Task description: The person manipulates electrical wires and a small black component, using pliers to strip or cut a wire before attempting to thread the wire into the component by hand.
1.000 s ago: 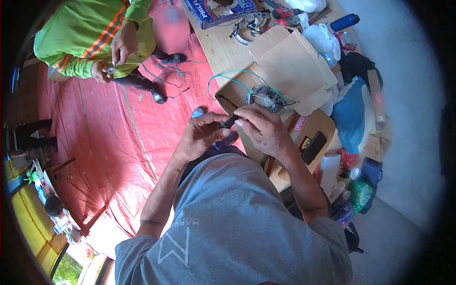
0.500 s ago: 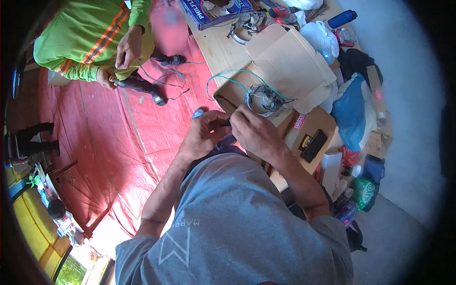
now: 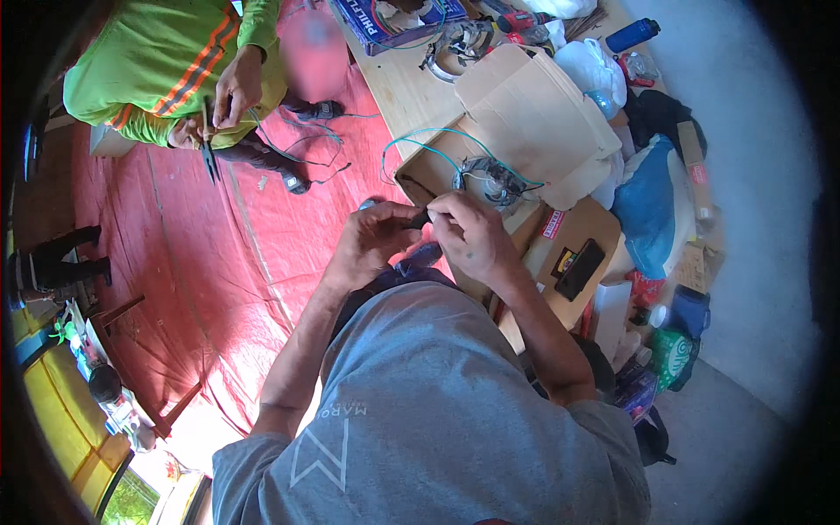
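Note:
In front of my body, my left hand (image 3: 372, 245) grips a small black piece (image 3: 419, 220) between thumb and fingers. What kind of thing it is, I cannot make out. The fingertips of my right hand (image 3: 477, 234) pinch its other end, so the two hands almost meet. Just beyond them stands an open cardboard box (image 3: 418, 160). A round metal fitting (image 3: 490, 181) with green wires (image 3: 426, 131) lies in it.
Across the red floor sheet (image 3: 188, 262), a co-worker in a green top (image 3: 153, 74) holds pliers (image 3: 209, 164) and a wire (image 3: 289, 144). On the wooden table (image 3: 394, 83) are a printed box (image 3: 394, 26), a black phone (image 3: 578, 269) and a blue bottle (image 3: 632, 35).
My right hand has turned and shifted slightly right, showing more of the black piece. My left hand has barely moved. The co-worker's pliers have swung into clearer view.

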Available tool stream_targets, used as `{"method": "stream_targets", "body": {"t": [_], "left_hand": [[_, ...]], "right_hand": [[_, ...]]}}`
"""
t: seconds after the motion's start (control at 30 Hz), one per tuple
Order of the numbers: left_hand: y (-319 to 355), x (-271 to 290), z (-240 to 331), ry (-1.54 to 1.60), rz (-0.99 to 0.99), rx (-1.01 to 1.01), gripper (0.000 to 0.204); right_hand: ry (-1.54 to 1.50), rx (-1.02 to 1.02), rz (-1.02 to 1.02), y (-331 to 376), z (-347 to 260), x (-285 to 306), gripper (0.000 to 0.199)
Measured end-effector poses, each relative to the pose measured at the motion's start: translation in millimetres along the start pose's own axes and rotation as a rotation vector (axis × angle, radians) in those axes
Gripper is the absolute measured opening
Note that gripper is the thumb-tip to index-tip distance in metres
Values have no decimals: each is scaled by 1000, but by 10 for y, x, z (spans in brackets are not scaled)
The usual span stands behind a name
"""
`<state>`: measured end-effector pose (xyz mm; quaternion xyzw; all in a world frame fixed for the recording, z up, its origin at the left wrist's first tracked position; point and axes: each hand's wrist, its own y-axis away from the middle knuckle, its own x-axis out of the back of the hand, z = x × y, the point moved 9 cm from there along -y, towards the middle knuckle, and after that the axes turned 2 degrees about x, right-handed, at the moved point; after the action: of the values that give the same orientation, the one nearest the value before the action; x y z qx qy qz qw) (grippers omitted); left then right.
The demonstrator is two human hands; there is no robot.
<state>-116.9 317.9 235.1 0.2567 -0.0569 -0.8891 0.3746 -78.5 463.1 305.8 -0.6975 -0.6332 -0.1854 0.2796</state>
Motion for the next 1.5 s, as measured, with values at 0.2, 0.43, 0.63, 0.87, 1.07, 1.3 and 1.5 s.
{"method": "stream_targets", "body": {"t": [0.2, 0.43, 0.63, 0.87, 1.07, 1.3, 1.5], "left_hand": [[-25, 142, -83, 25, 9, 55, 26], [-22, 33, 2, -118, 34, -80, 26], [-49, 43, -108, -369, 51, 10, 26], [-83, -16, -43, -429, 56, -28, 26], [-99, 3, -146, -409, 62, -26, 25], [-164, 94, -185, -342, 80, -12, 26], [-171, -77, 43, -806, 138, -90, 22]], "right_hand": [[-57, 45, -18, 54, -179, 20, 17], [147, 134, -70, 64, -274, -95, 18], [197, 126, -133, 43, -205, -188, 17], [92, 94, -17, 31, -98, -224, 17], [98, -28, -41, 97, 137, -332, 24], [16, 18, 3, 107, 112, -271, 23], [202, -56, -114, 129, 179, -383, 26]]}}
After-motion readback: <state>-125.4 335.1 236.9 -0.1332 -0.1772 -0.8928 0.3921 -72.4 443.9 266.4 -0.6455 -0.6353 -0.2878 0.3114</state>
